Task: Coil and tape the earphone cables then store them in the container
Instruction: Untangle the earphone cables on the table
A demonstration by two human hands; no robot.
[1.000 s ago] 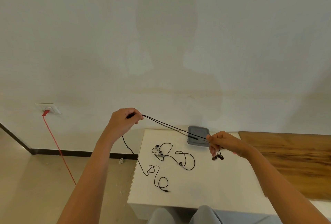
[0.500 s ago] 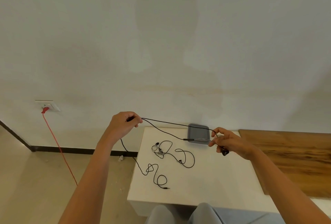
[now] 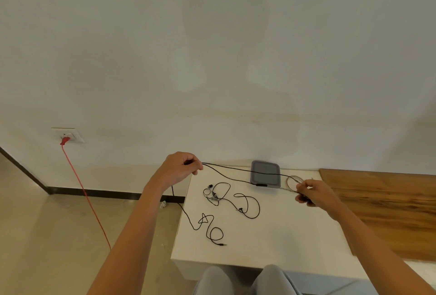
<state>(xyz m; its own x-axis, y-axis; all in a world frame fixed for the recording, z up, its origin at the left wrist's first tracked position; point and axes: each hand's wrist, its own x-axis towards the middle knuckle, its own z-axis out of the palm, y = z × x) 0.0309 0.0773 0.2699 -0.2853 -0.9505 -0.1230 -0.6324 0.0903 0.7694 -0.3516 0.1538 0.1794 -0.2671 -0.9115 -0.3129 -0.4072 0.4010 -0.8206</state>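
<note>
A black earphone cable runs doubled through the air between my hands. My left hand pinches it above the table's back left corner. My right hand pinches the other end near the earbuds, right of the grey lidded container. The rest of this cable hangs from my left hand and trails over the table, ending in a small loop and plug. A second black earphone lies loosely tangled in the middle of the white table. A clear tape roll lies just behind my right hand.
A wooden surface adjoins the table on the right. A red cord hangs from a wall socket at left and runs down across the floor. My knees show below the table's front edge.
My right hand has moved right and slightly back, past the container. The cable between my hands now sags and spreads into two separate strands. My left hand has barely moved.
</note>
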